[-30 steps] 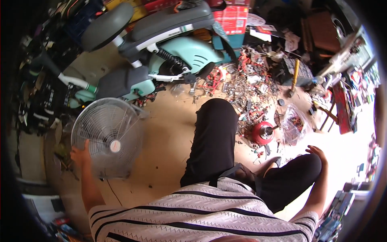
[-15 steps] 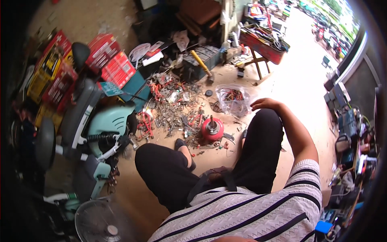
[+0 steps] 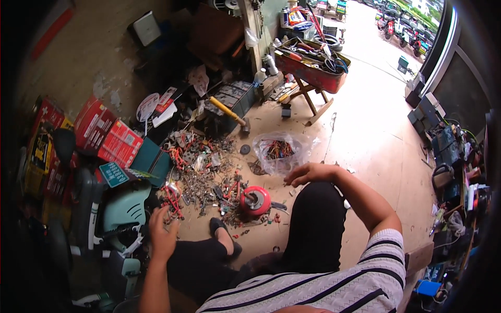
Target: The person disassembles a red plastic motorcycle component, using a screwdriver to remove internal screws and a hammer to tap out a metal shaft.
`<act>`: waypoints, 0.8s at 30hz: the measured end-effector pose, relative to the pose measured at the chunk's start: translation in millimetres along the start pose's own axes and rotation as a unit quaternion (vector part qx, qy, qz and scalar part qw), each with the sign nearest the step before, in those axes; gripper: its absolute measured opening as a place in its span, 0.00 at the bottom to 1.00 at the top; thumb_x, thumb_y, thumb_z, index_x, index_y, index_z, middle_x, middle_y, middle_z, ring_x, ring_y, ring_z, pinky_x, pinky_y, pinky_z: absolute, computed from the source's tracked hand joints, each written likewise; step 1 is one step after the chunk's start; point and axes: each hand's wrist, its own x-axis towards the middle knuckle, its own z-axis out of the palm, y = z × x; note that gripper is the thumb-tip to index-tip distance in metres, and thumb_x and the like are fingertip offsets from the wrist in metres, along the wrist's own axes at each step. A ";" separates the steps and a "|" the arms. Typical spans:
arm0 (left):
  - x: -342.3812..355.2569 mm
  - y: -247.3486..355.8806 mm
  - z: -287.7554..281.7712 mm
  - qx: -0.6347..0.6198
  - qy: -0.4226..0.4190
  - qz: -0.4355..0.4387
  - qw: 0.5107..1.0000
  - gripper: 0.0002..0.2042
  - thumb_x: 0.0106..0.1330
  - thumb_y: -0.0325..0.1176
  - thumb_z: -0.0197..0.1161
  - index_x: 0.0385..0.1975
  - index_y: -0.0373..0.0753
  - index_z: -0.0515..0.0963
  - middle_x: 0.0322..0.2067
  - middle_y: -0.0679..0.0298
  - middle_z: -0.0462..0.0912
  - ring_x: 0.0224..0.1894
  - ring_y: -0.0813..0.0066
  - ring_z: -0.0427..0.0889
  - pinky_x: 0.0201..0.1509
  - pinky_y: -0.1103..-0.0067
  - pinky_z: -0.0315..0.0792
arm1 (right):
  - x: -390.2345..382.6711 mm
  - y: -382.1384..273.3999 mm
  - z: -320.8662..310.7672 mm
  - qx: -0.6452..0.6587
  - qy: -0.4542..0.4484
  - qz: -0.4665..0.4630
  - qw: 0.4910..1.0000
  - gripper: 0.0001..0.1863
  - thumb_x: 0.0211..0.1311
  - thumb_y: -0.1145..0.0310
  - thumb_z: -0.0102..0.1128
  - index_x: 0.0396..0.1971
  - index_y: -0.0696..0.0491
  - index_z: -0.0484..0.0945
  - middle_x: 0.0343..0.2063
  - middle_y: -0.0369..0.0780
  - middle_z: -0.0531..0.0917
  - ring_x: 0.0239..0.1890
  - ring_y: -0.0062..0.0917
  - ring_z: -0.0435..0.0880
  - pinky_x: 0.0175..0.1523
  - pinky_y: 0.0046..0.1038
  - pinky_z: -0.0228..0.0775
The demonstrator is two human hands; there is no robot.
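Observation:
My left hand (image 3: 162,232) is raised at lower left, fingers curved but apart and empty, beside a mint-green scooter (image 3: 127,208) and the edge of a heap of small metal parts and wires (image 3: 201,172). My right hand (image 3: 308,173) hangs over my raised knee with fingers loosely apart, just below a clear plastic bag (image 3: 292,148) of wires. Between my hands sits a red round part with a metal shaft (image 3: 260,203) on the floor, with a small black disc (image 3: 245,149) above it.
A yellow-handled hammer (image 3: 224,109) leans by a dark box. Red cartons (image 3: 125,146) pile at left. A red tool trough (image 3: 334,78) rests on a folding stand. Clutter (image 3: 443,156) lines the right wall; parked scooters (image 3: 407,31) show outside the doorway.
My view has swung right toward the doorway. My left hand, on the fan one second ago, is now raised beside the parts heap. My right hand reaches farther inward over the knee.

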 end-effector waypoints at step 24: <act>190.1 75.9 172.9 -0.009 -0.519 0.002 0.855 0.28 0.62 0.50 0.61 0.58 0.42 0.71 0.47 0.48 0.78 0.49 0.48 0.77 0.53 0.64 0.72 | 117.5 -9.5 -447.1 -0.319 0.641 0.039 0.696 0.13 0.61 0.65 0.52 0.38 0.57 0.81 0.39 0.51 0.83 0.44 0.43 0.82 0.51 0.39 0.72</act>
